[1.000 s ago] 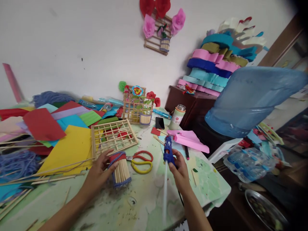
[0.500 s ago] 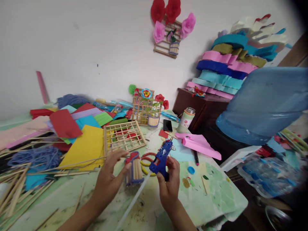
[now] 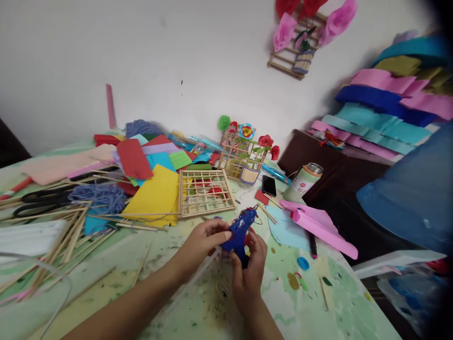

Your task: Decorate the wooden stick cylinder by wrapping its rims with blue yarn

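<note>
My right hand (image 3: 247, 276) is wrapped round the grip of a blue glue gun (image 3: 239, 230), held low over the green table (image 3: 177, 307) with its nozzle pointing up and away. My left hand (image 3: 200, 243) is closed on the rear of the gun, where a pale glue stick (image 3: 207, 262) juts out toward me. Just beyond both hands lies a wooden grid frame (image 3: 207, 191) over red pieces. The small stick bundle with blue yarn is hidden behind my hands.
Coloured paper sheets (image 3: 155, 193), blue yarn (image 3: 99, 196), black scissors (image 3: 42, 196) and loose sticks (image 3: 71, 231) cover the left. A flower-decorated frame (image 3: 244, 158), phone (image 3: 269, 185), jar (image 3: 304, 179) and pink paper (image 3: 318, 222) are at the right. A blue water bottle (image 3: 414, 198) stands past the table edge.
My view swung left and down. My right hand brought the glue gun lower and closer. My left hand left the stick bundle and closed on the rear of the gun.
</note>
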A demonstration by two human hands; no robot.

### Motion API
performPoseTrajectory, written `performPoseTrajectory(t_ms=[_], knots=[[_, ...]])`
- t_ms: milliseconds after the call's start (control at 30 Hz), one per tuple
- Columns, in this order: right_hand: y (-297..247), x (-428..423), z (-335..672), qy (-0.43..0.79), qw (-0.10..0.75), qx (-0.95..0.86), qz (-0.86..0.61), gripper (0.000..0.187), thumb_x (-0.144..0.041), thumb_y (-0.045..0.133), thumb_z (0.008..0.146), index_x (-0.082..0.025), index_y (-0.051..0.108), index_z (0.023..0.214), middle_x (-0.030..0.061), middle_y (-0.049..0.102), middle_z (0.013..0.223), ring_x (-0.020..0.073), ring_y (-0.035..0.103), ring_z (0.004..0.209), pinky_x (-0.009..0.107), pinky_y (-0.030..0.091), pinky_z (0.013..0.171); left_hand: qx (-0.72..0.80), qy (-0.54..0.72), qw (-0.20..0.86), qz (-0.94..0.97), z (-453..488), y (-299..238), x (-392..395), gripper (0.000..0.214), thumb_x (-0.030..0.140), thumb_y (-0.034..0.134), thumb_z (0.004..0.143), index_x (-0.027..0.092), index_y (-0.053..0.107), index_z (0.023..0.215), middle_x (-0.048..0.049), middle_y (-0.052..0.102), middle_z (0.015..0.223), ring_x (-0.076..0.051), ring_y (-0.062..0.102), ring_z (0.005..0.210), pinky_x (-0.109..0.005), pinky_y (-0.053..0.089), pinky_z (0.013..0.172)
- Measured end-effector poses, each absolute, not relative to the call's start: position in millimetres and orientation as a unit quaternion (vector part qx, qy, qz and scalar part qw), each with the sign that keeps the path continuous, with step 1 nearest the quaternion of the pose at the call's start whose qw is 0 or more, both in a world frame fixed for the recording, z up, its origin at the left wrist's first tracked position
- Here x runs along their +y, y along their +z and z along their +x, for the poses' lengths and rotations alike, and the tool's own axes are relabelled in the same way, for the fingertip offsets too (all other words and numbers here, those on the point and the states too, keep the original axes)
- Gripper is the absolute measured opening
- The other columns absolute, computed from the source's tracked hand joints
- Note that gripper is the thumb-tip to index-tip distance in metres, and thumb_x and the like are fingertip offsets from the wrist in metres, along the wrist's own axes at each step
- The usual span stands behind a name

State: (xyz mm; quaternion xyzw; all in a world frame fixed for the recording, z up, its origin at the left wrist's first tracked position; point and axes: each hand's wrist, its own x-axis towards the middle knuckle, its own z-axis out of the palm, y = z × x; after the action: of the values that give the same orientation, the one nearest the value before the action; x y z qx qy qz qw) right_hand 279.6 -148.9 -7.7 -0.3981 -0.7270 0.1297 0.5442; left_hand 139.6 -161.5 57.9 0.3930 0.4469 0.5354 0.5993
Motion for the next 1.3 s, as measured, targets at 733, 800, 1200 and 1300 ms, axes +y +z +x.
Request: performPoseTrajectory(t_ms=[733, 800, 1200, 1300], knots=[[-11, -158, 277, 0.031, 0.522, -0.754, -0.397, 0.05, -0.024, 0.049, 0.082, -0.018, 0.034, 0.129, 0.0143, 0.043, 0.111, 0.0248, 0.044, 0.103, 0.041, 0.046, 0.08, 0.443, 0.523, 0.632, 0.361, 134, 57, -159, 0.008, 0.018, 0.057, 0.063, 0.016, 0.055, 0.07, 0.0041, 0.054, 0.053, -0.008, 0.05, 0.04, -0.016, 0.031, 0.034], [-10, -158, 277, 0.034, 0.523, -0.759, -0.387, 0.05, -0.022, 0.05, 0.082, -0.018, 0.034, 0.129, 0.0141, 0.044, 0.11, 0.0243, 0.045, 0.102, 0.039, 0.047, 0.077, 0.441, 0.523, 0.633, 0.362, 134, 57, -159, 0.008, 0.018, 0.058, 0.063, 0.016, 0.054, 0.07, 0.0042, 0.054, 0.054, -0.008, 0.049, 0.04, -0.016, 0.031, 0.034], [-17, -156, 281, 0.096, 0.564, -0.724, -0.385, 0.053, -0.021, 0.054, 0.078, -0.018, 0.034, 0.127, 0.0145, 0.04, 0.115, 0.0254, 0.042, 0.11, 0.041, 0.048, 0.081, 0.424, 0.496, 0.67, 0.354, 132, 61, -161, 0.014, 0.022, 0.062, 0.064, 0.015, 0.058, 0.076, 0.0018, 0.056, 0.062, -0.008, 0.051, 0.05, -0.016, 0.037, 0.041], [-19, -154, 281, 0.17, 0.569, -0.703, -0.392, 0.055, -0.02, 0.052, 0.078, -0.017, 0.032, 0.129, 0.0158, 0.037, 0.122, 0.0262, 0.043, 0.114, 0.041, 0.049, 0.082, 0.427, 0.483, 0.671, 0.366, 134, 60, -161, 0.011, 0.019, 0.061, 0.064, 0.013, 0.06, 0.073, -0.0001, 0.058, 0.061, -0.008, 0.052, 0.052, -0.017, 0.041, 0.046]])
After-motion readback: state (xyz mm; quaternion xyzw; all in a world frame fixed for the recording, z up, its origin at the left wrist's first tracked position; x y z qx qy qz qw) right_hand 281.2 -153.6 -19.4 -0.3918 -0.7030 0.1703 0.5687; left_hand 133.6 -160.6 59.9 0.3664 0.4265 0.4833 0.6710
